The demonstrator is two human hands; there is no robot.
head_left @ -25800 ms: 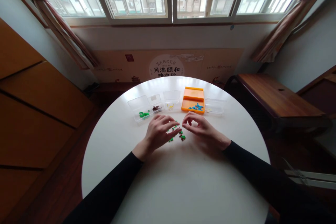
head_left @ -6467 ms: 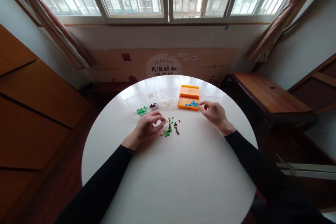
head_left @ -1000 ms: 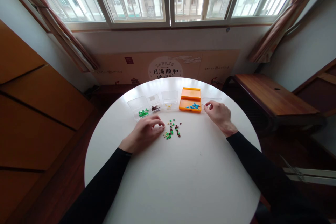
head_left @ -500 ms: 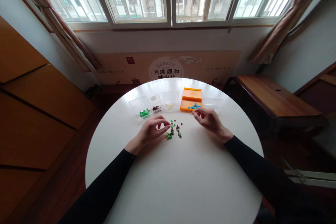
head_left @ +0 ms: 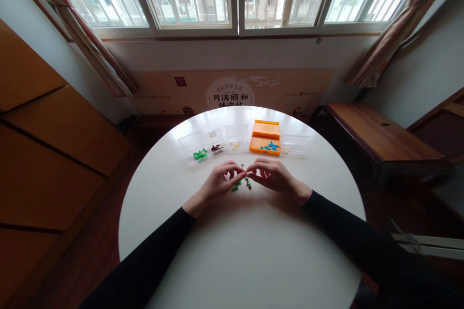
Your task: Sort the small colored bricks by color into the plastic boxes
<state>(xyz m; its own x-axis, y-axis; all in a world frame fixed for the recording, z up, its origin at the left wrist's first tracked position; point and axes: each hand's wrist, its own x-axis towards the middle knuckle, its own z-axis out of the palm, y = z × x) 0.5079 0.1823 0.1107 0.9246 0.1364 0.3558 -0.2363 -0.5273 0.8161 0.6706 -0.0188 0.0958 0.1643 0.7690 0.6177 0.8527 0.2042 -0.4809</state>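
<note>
My left hand and my right hand meet fingertip to fingertip over the middle of the white round table. Both are closed in a pinch; what sits between the fingers is too small to make out. Beneath and beside the fingertips lies a loose pile of small green and brown pieces, partly covered by the hands. Behind my right hand is an open orange box with small blue pieces in its front half.
Along the far side stand clear plastic boxes: one with green pieces, one with dark brown pieces, one with yellow pieces, and a clear box with a few pale bits at the right. A wooden bench stands beyond the table.
My right hand has moved left and nearer, from the front of the orange box to my left fingertips. My left hand has shifted slightly right, and the hands now cover more of the pile.
</note>
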